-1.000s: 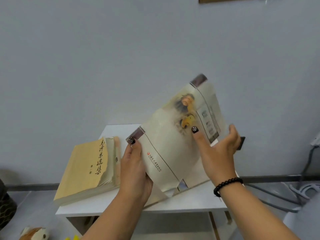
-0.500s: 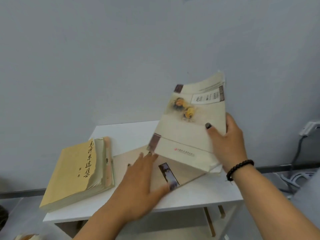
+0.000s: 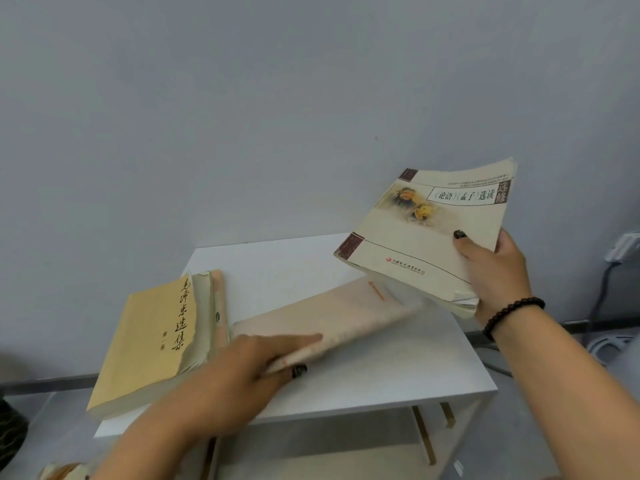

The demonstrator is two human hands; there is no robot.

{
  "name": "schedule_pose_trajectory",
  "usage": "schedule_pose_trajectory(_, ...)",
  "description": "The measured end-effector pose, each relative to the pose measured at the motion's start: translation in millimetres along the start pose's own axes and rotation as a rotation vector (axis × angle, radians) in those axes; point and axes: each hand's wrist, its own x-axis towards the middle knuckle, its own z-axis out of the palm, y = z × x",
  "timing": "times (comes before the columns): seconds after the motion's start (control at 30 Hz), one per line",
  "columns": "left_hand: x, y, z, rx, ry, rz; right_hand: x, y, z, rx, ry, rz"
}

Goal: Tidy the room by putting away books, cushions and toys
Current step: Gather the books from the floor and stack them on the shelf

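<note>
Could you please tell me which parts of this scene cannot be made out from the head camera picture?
- Pale book under the left hand: head view, motion blur makes its cover unreadable.
- Books beneath the yellow book: only their edges show; the yellow book covers them.
- Small print on the cream book in the right hand: too small.
- Object at the bottom left corner: cut off by the frame edge.

Cream paperback held tilted above table; pale thin book flat, blurred; yellow book at left.
</note>
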Motion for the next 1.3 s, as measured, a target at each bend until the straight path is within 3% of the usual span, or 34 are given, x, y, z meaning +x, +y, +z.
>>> schedule_pose_trajectory(0.13, 3.5, -9.6, -7.6, -0.358, 0.237, -0.03, -5.9, -6.2, 2.9, 0.085, -0.04, 0.025)
schedule_pose_trajectory(0.27, 10.1, -4.0, -8.9, -0.937, 0.464, -0.105, -5.8, -9.6, 1.3, 0.129, -0.067, 0.022)
schedule_pose_trajectory(0.33, 13.7, 1.5, -8.5, -1.175, 0.542, -0.177, -6.1, -9.6, 1.1, 0.112, -0.097, 0.02)
schedule_pose_trajectory(0.4, 16.7, 4.0, -5.0, -1.266, 0.546, -0.272, -7.8, -9.5, 1.8, 0.094, -0.124, 0.038)
schedule_pose_trajectory(0.57, 21.6, -9.4, 15.2, -1.093, 0.364, -0.66, -4.7, -5.0, -0.5, 0.088, -0.197, 0.067)
schedule_pose_trajectory(0.77, 32.3, -12.6, 18.6, -1.086, 0.366, -0.781, -12.1, 15.4, 8.0, -0.14, -0.543, 0.193)
schedule_pose_trajectory(0.83, 33.7, -10.1, 18.9, -1.049, 0.333, -0.765, -24.6, 29.7, 20.9, -0.288, -0.688, 0.232)
schedule_pose_trajectory(0.9, 33.5, -7.2, 21.7, -0.972, 0.3, -0.719, -37.4, 44.4, 37.3, -0.524, -0.756, 0.14)
schedule_pose_trajectory(1.0, 31.2, -8.5, 26.1, -0.825, 0.344, -0.658, -47.9, 58.5, 55.7, -0.723, -0.71, 0.009)
schedule_pose_trajectory(1.1, 30.3, -11.2, 27.7, -0.648, 0.445, -0.533, -50.9, 64.7, 57.7, -0.732, -0.639, 0.002)
schedule_pose_trajectory(1.23, 35.0, -3.0, 24.5, -0.747, 0.623, -0.398, -56.8, 53.3, 54.2, -0.611, -0.47, 0.075)
schedule_pose_trajectory(1.3, 35.6, 2.9, 20.7, -0.814, 0.716, -0.348, -64.1, 45.5, 54.3, -0.58, -0.461, 0.126)
